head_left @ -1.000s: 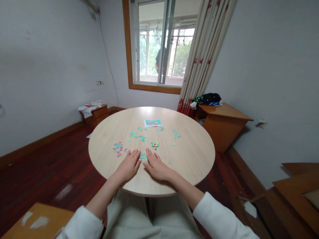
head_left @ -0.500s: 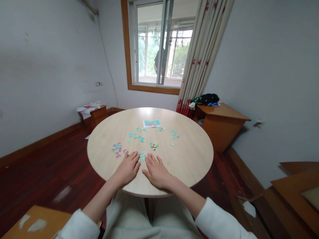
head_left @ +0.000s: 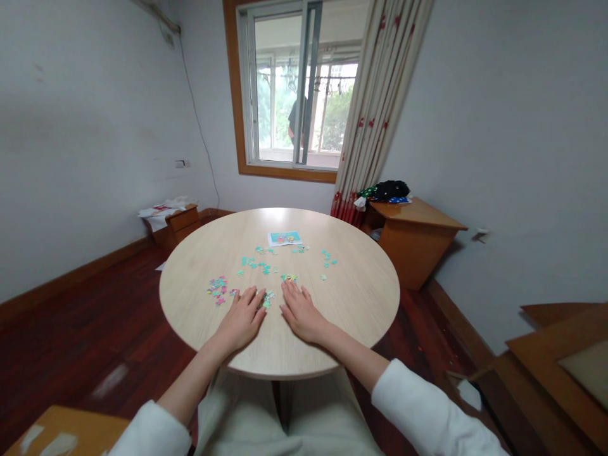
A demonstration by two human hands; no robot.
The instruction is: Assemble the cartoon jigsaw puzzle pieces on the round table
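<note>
My left hand (head_left: 243, 318) lies palm down near the front of the round table (head_left: 342, 316), fingers stretched out. Its fingertips are beside a small heap of green puzzle pieces (head_left: 268, 300), partly hidden by the hand. My right hand (head_left: 304, 313) is also flat and open, its fingertips at a yellow cluster of puzzle pieces (head_left: 289, 277); whether they touch it I cannot tell. Pink and teal puzzle pieces (head_left: 218, 285) lie to the left of my left hand. Further back, teal puzzle pieces (head_left: 256, 263) are scattered below a picture card (head_left: 285, 238).
More teal pieces (head_left: 327, 256) lie on the table's right side. A wooden desk (head_left: 413, 234) with dark cloth on it stands behind at right, near the curtain (head_left: 375, 107). A low cabinet (head_left: 184, 223) with papers is at back left. Someone's figure (head_left: 297, 120) shows beyond the window.
My right hand has slid forward and away from the green heap, up to the yellow cluster. My left hand stays about where it was. The view has shifted slightly.
</note>
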